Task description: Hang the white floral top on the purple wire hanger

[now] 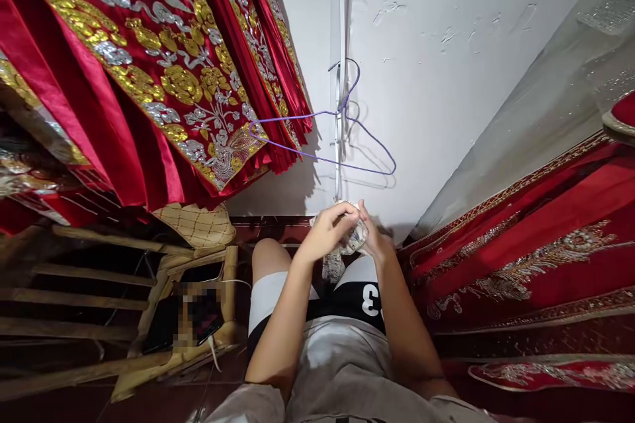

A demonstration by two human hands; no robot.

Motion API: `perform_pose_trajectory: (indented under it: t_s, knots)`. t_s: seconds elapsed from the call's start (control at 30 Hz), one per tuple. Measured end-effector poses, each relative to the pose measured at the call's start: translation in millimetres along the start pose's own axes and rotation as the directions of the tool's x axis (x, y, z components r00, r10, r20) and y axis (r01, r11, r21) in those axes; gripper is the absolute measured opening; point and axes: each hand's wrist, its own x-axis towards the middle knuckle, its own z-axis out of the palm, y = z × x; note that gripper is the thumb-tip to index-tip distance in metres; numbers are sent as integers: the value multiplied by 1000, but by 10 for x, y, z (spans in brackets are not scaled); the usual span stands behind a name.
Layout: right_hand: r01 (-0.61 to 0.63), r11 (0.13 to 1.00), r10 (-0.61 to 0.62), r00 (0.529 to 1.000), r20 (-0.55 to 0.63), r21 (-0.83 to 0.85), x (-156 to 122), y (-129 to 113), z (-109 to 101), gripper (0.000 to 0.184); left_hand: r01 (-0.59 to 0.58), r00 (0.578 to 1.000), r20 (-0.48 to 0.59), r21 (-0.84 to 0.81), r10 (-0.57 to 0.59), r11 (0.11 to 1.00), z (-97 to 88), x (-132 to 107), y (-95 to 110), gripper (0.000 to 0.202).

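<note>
White wall [421, 92] is forming the background; embroidered red cloth [183, 79] is hanging at left, red drapery [526, 264] at right. Purple hanger [327, 160] is hanging in front of the wall. Dark device [161, 324], partly blurred, is lying near the wooden chair's [231, 277] right edge. Pale patterned fabric [355, 239] is sitting bunched above the lap, left hand [330, 228] and right hand [376, 238] both holding it in a narrow grip, left fingers curling over its top; exact contact is staying partly hidden.
</note>
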Motion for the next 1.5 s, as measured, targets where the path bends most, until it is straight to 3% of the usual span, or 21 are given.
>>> perform_pose_trajectory:
  t_s: [0.07, 0.13, 0.23, 0.3, 0.33, 0.37, 0.4, 0.47, 0.5, 0.57, 0.63, 0.67, 0.73, 0.9, 0.97, 1.07, 1.17, 1.27, 1.37, 1.43, 1.5]
  knots:
    - [-25, 993, 14, 996, 91, 114, 36, -81, 59, 83, -62, 997, -27, 223, 70, 973, -4, 28, 75, 24]
    - [-33, 994, 13, 983, 183, 105, 23, -221, 62, 65, -59, 993, -75, 336, 90, 940, -102, 49, 47, 27]
    - [-23, 997, 47, 951, 306, -80, 1, -521, -25, 40, 110, 989, 65, 259, -131, 960, -322, 5, -154, 46]
    - [91, 966, -26, 965, 259, -242, 61, -736, -122, 26, 243, 915, 266, 238, -304, 940, -466, -86, -311, 55]
    - [188, 923, -133, 975, 180, -337, 127, -830, -176, 18, 278, 871, 325, 292, -368, 915, -535, -143, -369, 56]
    - [287, 854, -279, 957, 84, -434, 220, -908, -229, 13, 281, 845, 337, 381, -415, 881, -606, -200, -402, 55]
    - [367, 771, -430, 903, -1, -520, 334, -965, -279, 10, 261, 839, 315, 483, -444, 836, -678, -252, -407, 52]
    - [447, 651, -621, 778, -93, -613, 605, -1004, -361, 22, 211, 867, 208, 669, -452, 713, -828, -322, -332, 47]
    - [454, 642, -641, 760, -107, -618, 741, -988, -391, 31, 202, 877, 149, 749, -457, 631, -904, -335, -260, 45]
    - [420, 680, -585, 805, -99, -601, 962, -908, -438, 33, 227, 853, 33, 875, -521, 427, -1049, -318, -82, 42]
    - [357, 716, -510, 854, -102, -600, 1062, -809, -494, 16, 259, 798, -100, 948, -595, 188, -1179, -260, 96, 35]
    - [336, 723, -495, 862, -113, -604, 1059, -770, -534, 11, 266, 779, -158, 960, -607, 90, -1237, -222, 172, 31]
    - [325, 719, -506, 851, -142, -615, 963, -736, -645, 11, 282, 790, -242, 959, -563, -18, -1333, -134, 294, 22]
    - [323, 670, -559, 812, -168, -668, 560, -885, -925, 18, 314, 914, -309, 949, -263, -26, -1404, 179, 481, 23]
    - [323, 659, -573, 801, -174, -679, 453, -963, -963, 19, 272, 956, -262, 960, -132, 65, -1394, 329, 550, 32]
    - [329, 648, -589, 788, -178, -687, 371, -1027, -941, 21, 138, 989, -149, 945, 14, 296, -1424, 479, 665, 49]
    - [328, 635, -597, 783, -176, -699, 349, -1025, -875, 24, 115, 989, -145, 900, 40, 420, -1521, 474, 772, 36]
    - [288, 616, -602, 773, -202, -733, 354, -996, -823, 27, 128, 992, -117, 927, -52, 353, -1622, 379, 836, 11]
    - [263, 603, -610, 761, -222, -754, 358, -975, -800, 30, 169, 979, -141, 967, -150, 192, -1667, 333, 868, 11]
    - [274, 618, -597, 774, -212, -737, 358, -962, -782, 32, 230, 970, -219, 967, -106, 111, -1653, 374, 891, 15]
    - [292, 644, -583, 786, -206, -707, 360, -936, -740, 31, 277, 961, -278, 954, -11, 114, -1595, 477, 917, 23]
